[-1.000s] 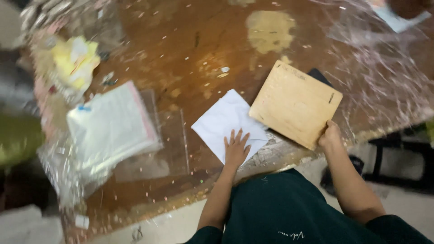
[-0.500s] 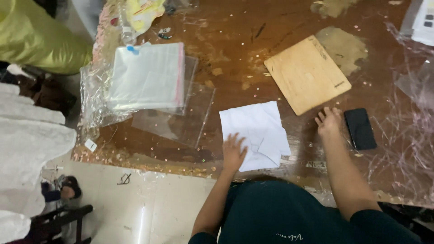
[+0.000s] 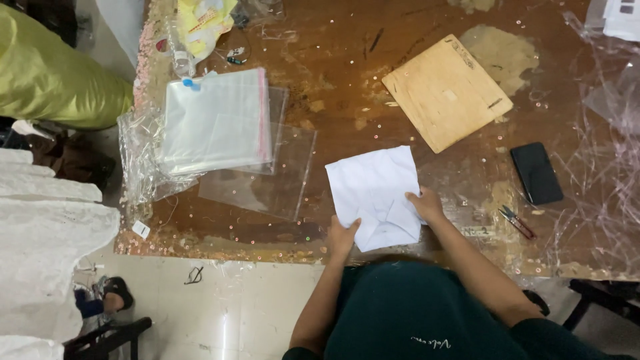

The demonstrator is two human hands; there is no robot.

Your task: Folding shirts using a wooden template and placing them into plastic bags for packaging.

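A folded white cloth lies flat near the front edge of a worn brown table. My left hand grips its lower left edge. Along the cloth's right side, my right hand pinches the edge. A light wooden board rests on the table beyond the cloth. To the left sits a stack of clear plastic bags, with one loose clear bag beside it.
A black phone and small red-handled snips lie right of the cloth. Crumpled clear plastic covers the table's right end. A yellow wrapper sits at the far left corner. White fabric and a yellow-green garment are off the table's left.
The view swung left and steadied. My right hand left the wooden board and came over to the cloth's right edge. My left hand stayed at the cloth's lower left.
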